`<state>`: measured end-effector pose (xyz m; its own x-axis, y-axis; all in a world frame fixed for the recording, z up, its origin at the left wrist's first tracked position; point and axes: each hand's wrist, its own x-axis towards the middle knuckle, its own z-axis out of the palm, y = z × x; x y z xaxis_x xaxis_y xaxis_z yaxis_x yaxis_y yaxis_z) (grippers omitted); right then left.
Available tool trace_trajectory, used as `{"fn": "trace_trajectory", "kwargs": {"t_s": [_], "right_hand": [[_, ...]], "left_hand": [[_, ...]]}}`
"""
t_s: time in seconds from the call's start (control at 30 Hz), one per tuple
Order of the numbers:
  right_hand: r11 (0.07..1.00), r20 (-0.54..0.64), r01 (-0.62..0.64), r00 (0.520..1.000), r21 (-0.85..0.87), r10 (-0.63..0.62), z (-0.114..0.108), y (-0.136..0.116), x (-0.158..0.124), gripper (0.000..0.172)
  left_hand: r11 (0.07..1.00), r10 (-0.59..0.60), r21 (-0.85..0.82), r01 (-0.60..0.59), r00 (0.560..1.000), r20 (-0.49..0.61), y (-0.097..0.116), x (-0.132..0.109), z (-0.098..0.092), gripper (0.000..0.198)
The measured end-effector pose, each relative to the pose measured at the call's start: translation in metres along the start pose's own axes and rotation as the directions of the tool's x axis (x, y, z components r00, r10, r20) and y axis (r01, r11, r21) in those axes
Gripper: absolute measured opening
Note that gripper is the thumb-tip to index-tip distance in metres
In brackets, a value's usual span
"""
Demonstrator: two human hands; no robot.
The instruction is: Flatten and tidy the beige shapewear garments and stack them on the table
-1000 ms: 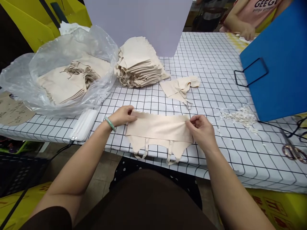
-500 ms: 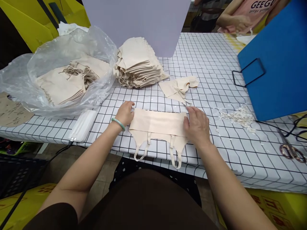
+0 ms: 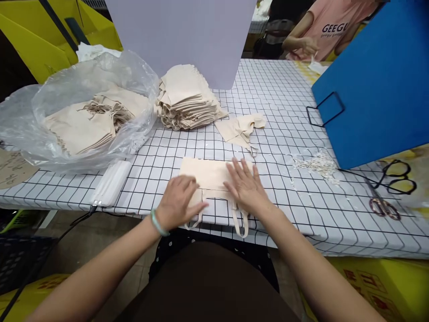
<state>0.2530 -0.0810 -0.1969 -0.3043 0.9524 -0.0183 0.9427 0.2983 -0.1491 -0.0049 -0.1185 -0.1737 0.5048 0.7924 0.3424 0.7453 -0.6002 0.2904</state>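
A beige strappy garment, like a camisole top (image 3: 210, 172), lies flat near the table's front edge, its two strap loops hanging towards me. My left hand (image 3: 181, 199), with a pale green bangle on the wrist, rests over its left side, fingers apart and a little blurred. On the right side of the cloth my right hand (image 3: 246, 185) lies flat with spread fingers. Behind it is a crumpled beige garment (image 3: 239, 129). A tall stack of folded beige garments (image 3: 187, 96) stands farther back.
At left, a clear plastic bag (image 3: 134, 74) holds more beige garments. A white power bank (image 3: 112, 183) with a cable lies before it. To the right are white scraps (image 3: 318, 164), scissors (image 3: 384, 208), black-handled scissors (image 3: 398, 176) and a blue board (image 3: 375, 89). A person in pink (image 3: 330, 27) is beyond.
Both hands have moved from the garment's side edges onto its surface, the left one inward and towards me. The right hand has flattened with fingers spread. The view has shifted slightly.
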Motion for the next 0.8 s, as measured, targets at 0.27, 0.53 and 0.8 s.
{"fn": "trace_trajectory", "kwargs": {"t_s": [0.27,0.53,0.8], "right_hand": [[0.939,0.163,0.247,0.943,0.239,-0.29,-0.002,-0.064,0.019,0.069],[0.873,-0.321,0.075,0.942,0.483,0.096,-0.029,0.028,0.059,0.036],[0.679,-0.115,-0.515,0.747,0.524,0.655,-0.075,0.189,0.225,0.025]], "left_hand": [[0.944,-0.133,-0.323,0.07,0.975,-0.176,0.03,0.01,-0.028,0.019],[0.939,-0.272,-0.205,0.275,0.961,0.041,-0.018,0.19,0.035,0.019],[0.966,-0.229,-0.084,0.244,0.961,0.152,-0.06,0.322,0.096,0.028]]}}
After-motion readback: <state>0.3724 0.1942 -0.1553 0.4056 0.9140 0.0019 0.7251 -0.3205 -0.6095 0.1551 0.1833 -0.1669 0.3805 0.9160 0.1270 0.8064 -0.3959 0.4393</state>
